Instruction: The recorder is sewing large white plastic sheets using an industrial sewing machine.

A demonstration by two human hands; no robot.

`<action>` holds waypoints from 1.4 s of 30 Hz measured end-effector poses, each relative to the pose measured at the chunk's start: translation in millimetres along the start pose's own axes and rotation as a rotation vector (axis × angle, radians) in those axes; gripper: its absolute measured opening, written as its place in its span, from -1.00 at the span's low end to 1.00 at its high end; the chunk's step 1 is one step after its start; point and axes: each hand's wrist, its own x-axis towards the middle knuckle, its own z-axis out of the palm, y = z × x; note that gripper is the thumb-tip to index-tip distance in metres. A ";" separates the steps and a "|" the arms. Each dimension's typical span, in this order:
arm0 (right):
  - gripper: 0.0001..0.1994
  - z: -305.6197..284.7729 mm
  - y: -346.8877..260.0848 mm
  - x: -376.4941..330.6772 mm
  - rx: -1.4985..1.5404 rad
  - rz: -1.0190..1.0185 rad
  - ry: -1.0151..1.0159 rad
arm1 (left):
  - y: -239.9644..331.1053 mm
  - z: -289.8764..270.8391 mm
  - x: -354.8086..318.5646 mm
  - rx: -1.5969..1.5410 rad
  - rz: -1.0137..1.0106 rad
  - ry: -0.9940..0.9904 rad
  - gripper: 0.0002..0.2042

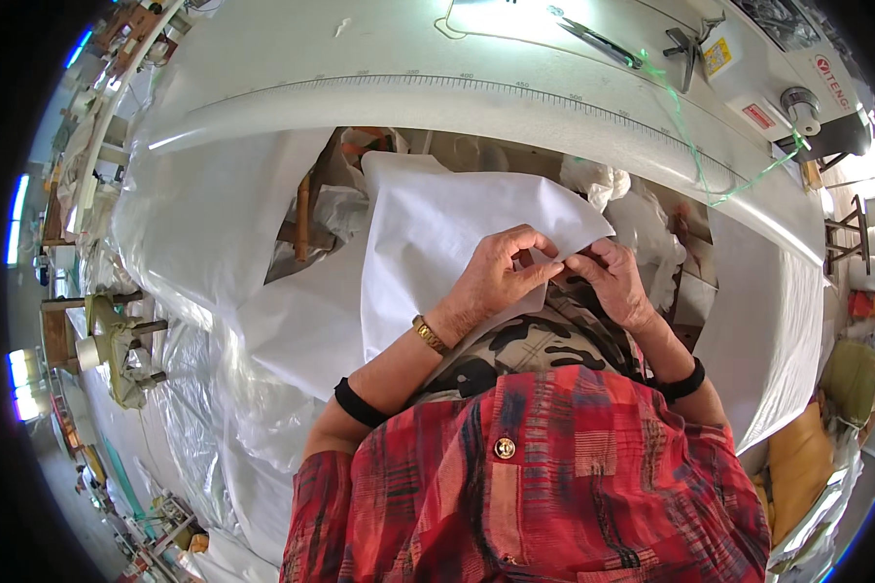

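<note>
A sheet of white fabric [437, 223] is draped over my lap and hangs down to the left. My left hand [510, 267] pinches its right edge between thumb and fingers. Close beside it, my right hand [610, 280] has its fingertips closed on the same edge, near the fabric's upper right corner. The two hands nearly meet at the thumbs. What lies exactly between the fingertips is too small to make out beyond the cloth.
Ahead is a white sewing table [262, 58] with a ruler scale [437, 81] along its front edge. On it lie thread snips [603, 44], near a sewing machine [787, 78]. Green thread [695, 146] dangles over the edge. Clear plastic sheeting [199, 389] spreads at left.
</note>
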 end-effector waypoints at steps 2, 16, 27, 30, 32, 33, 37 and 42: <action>-0.79 -0.7 -0.3 -0.5 0.032 0.031 -0.011 | -2.1 0.9 1.0 -0.013 0.026 0.015 -0.84; -0.83 3.2 -1.0 1.8 0.138 0.049 0.020 | 0.5 3.9 1.3 -0.065 -0.004 0.013 -0.88; -0.83 7.3 -2.9 1.5 0.109 0.048 0.016 | -9.3 2.8 5.5 -0.285 -0.094 -0.018 -0.88; -0.84 6.7 -0.6 2.3 0.136 0.033 0.035 | -9.4 1.3 5.5 -0.360 -0.222 -0.092 -0.91; -0.79 6.5 -1.4 2.8 0.086 0.114 0.009 | -9.2 0.2 5.1 -0.458 -0.227 -0.093 -0.90; -0.79 6.7 -2.9 2.9 0.096 0.075 -0.007 | -9.1 -0.1 5.1 -0.453 -0.234 -0.075 -0.90; -0.70 8.6 -15.3 2.2 -0.041 0.178 -0.037 | -10.1 -0.4 6.8 -0.361 -0.190 -0.065 -0.90; -0.67 10.7 -25.5 1.0 -0.244 0.197 -0.059 | -11.4 -0.1 9.3 -0.285 -0.115 -0.044 -0.89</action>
